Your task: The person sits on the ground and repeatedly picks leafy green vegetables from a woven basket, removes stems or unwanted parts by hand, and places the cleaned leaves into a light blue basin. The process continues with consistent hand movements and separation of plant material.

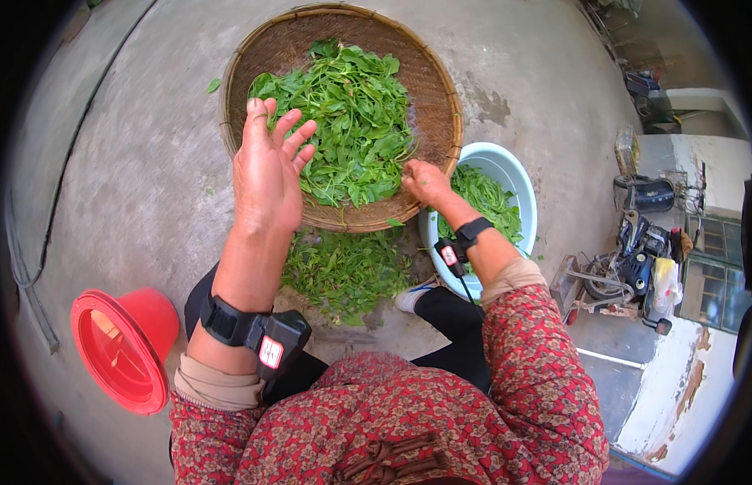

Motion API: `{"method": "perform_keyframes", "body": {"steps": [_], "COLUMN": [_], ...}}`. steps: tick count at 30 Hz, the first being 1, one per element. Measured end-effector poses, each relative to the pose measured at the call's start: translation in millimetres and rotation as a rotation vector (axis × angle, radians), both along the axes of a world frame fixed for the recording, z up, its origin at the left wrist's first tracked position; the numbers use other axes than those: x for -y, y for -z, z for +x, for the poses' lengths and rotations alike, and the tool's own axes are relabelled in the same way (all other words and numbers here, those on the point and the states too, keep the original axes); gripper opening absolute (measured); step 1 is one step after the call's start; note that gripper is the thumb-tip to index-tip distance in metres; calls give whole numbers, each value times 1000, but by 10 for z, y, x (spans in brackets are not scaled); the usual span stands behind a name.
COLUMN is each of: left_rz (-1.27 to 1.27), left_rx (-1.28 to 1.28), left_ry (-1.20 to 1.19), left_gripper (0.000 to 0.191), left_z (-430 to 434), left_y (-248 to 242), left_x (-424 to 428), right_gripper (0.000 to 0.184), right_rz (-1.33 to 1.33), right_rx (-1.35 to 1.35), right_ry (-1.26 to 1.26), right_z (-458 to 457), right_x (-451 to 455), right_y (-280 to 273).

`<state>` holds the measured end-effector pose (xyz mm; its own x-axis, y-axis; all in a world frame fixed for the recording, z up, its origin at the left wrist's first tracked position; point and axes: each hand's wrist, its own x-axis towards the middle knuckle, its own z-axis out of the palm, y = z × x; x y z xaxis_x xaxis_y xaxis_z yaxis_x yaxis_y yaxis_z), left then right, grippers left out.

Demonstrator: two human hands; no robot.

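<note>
A round woven bamboo tray [436, 73] lies before me with a heap of leafy greens [351, 115] in it. My left hand [273, 154] is raised over the tray's left side, palm up with the fingers apart; a thin stem touches the thumb. At the tray's lower right rim, beside the heap, is my right hand [425, 182], its fingers bent together; whether something small is between them cannot be told. A light blue plastic basin [529, 200] with more greens stands to the right, partly under my right forearm. Loose greens [345, 273] lie on the ground between my feet and the tray.
A red plastic bucket [163, 321] stands at the left on the concrete floor. A dark hose [79, 130] runs along the far left. At the right a motorcycle [636, 260] is parked by a wall. My shoe [415, 294] is close to the basin.
</note>
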<state>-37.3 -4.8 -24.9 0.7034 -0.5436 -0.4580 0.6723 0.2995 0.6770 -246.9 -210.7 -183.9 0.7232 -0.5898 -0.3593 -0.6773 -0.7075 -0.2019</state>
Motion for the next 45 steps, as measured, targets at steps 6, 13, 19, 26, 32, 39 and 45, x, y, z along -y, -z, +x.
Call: {"method": "perform_keyframes", "body": {"steps": [6,13,19,26,32,39,45], "left_rz": [-55,-22,56,32,110,-189,-155], "left_rx": [-54,12,149,368,711,343,289], "left_ry": [180,191,220,406,522,165,483], "left_gripper": [46,39,21,31,24,12,17], "left_z": [24,50,-17,-229,-283,-3,-43], "left_y": [-21,29,4,-42,37,-69,-77], "left_x": [26,13,22,42,71,7,-53], "right_gripper": [31,26,21,21,13,32,47], "right_rz": [13,581,1048,953,642,32,-20], "right_rx": [-278,106,599,810,683,267,683], "right_ry": [265,406,522,291,98,-102,-107], "right_z": [373,462,469,448,418,275,334], "right_x": [21,-77,-280,-754,-987,-797,-747], "right_y": [410,208,-664,-1462,-1727,-1415,-1697]}}
